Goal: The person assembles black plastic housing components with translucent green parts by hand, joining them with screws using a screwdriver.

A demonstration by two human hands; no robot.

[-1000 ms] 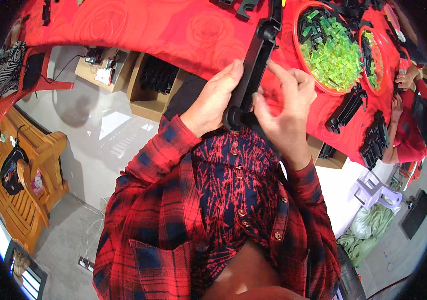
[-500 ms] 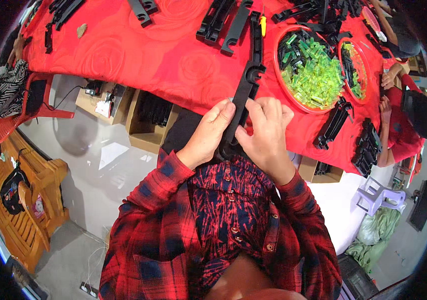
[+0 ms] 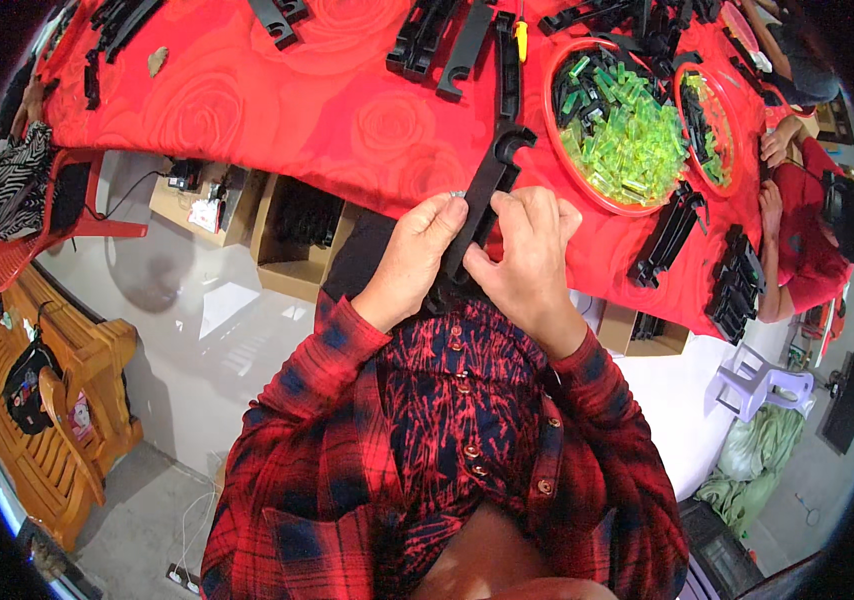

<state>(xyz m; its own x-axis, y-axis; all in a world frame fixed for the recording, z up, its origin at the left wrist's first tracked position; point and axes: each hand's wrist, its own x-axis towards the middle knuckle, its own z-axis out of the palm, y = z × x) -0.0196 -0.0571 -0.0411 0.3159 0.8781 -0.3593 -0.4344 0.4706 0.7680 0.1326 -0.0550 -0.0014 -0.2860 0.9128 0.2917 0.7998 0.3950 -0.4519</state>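
A red rose-patterned cloth covers the worktop, which carries scattered black plastic bars, a round red tray heaped with translucent green pieces, a second red tray beside it, and stacks of black parts near the right edge. Cardboard boxes sit under the worktop. Another person's red sleeve comes in at the far right.

A long black plastic bar with a forked top end stands tilted over the worktop's near edge, between both hands. The left hand closes around its left side, thumb up against the bar. The right hand closes on it from the right, fingers curled over the front.

The bar's lower end is hidden behind the hands and the plaid shirt. A small pale thing at the left thumb tip is too small to make out.
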